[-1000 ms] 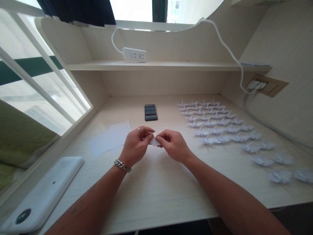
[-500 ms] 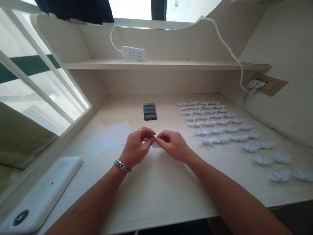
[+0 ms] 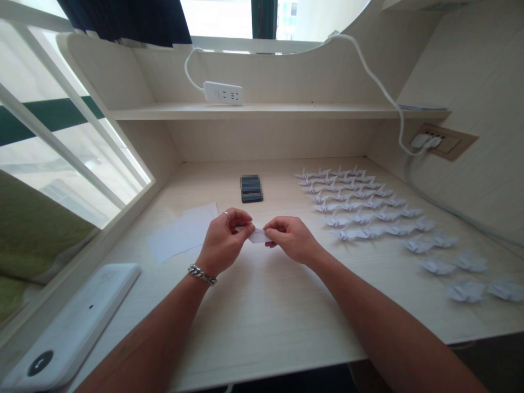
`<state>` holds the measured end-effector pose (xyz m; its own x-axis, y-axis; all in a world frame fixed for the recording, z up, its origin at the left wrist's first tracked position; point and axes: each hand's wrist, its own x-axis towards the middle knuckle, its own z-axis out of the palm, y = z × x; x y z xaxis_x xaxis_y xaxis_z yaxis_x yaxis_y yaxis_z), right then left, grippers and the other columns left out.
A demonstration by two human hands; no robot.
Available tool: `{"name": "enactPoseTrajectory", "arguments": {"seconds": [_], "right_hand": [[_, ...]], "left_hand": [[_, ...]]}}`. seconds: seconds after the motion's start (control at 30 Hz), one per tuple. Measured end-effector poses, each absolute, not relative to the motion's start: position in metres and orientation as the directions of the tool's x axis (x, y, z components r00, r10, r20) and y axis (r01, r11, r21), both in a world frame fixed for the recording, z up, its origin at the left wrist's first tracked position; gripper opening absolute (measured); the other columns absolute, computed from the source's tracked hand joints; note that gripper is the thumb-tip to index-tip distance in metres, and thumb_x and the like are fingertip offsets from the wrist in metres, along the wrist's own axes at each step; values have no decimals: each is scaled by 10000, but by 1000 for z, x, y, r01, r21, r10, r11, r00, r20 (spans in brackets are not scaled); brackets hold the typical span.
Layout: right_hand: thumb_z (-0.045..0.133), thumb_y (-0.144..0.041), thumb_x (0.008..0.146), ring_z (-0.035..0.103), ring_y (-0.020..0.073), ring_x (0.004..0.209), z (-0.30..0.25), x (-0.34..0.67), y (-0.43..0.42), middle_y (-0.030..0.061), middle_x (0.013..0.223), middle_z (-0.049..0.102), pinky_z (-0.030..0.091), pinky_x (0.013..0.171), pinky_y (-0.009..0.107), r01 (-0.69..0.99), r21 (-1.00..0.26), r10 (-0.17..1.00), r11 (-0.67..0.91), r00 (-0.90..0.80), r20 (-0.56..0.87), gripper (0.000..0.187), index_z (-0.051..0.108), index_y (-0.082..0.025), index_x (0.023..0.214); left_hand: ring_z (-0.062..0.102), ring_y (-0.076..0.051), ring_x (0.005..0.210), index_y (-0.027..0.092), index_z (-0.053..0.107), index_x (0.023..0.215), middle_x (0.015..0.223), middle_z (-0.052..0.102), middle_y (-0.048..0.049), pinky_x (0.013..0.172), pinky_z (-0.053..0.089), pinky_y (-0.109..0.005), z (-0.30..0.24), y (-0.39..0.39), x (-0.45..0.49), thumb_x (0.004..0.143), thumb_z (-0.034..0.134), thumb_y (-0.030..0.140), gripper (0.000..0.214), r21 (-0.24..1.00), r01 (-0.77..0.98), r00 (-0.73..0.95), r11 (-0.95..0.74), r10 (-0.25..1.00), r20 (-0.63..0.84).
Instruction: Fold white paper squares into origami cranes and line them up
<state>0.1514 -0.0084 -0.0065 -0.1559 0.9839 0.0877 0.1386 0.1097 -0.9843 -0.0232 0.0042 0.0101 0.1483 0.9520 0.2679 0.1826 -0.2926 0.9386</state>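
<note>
White folded paper piece (image 3: pixel 259 236), small and flat, held just above the pale wood worktop (image 3: pixel 262 316) between both hands. Left hand (image 3: pixel 223 241): fingers pressed together on the piece's left end, ring and wrist chain worn. Right hand (image 3: pixel 291 238): fingers pinching the right end. Change noted: a second ago the two hands were bunched close with the piece nearly hidden between them; they have since drawn slightly apart, and more of the paper now shows as a flat strip, which suggests a crease has just been set and the fold is moving on.

Positions taken from the folded piece:
- Loose white sheets (image 3: pixel 184 232), lying flat just to its left, overlapping.
- Dark phone (image 3: pixel 251 189), beyond it toward the back wall, well apart.
- Rows of finished paper cranes (image 3: pixel 360 210), to its right, running out toward the worktop's near right edge.
- White flat device (image 3: pixel 69 327), near left, at the front corner.
- Power strip (image 3: pixel 223 93), on the shelf above and behind.

Open room: bare worktop lies between the piece and the front edge; right side crowded by cranes.
</note>
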Motion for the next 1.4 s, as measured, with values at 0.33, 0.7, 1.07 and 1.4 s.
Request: {"name": "enactPoseTrajectory", "arguments": {"seconds": [0.33,0.7,1.07,1.4], "right_hand": [[571,-249,806,637,142,633,-6,152,-10,18,685,657,494,601,257,281,-937,970,205,-185,157,119,642,-160,772],[537,-227,815,619,123,630,-4,157,-11,9,678,673,419,567,215,461,-843,954,277,-238,183,142,654,-168,759],[573,-259,807,580,123,636,-1,155,-14,6,692,675,391,573,227,488,-802,934,344,-265,239,145,681,-174,758],[556,-207,781,621,140,618,-8,162,-7,21,668,686,420,568,234,395,-887,950,240,-281,132,156,705,-159,791]], "left_hand": [[653,-171,749,147,629,857,812,692,-51,687,516,-291,12,1,-25,745,674,239,152,914,283,287,-292,935,210],[627,-155,717,148,653,805,766,684,-39,672,499,-276,16,3,-30,749,608,180,79,898,307,431,-316,887,164],[635,-160,696,164,652,795,750,689,-37,659,507,-284,14,-1,-25,756,643,226,74,866,334,365,-371,899,244],[612,-152,664,166,630,766,725,670,-29,632,494,-279,14,4,-30,746,643,206,46,849,357,342,-390,900,270]]}}
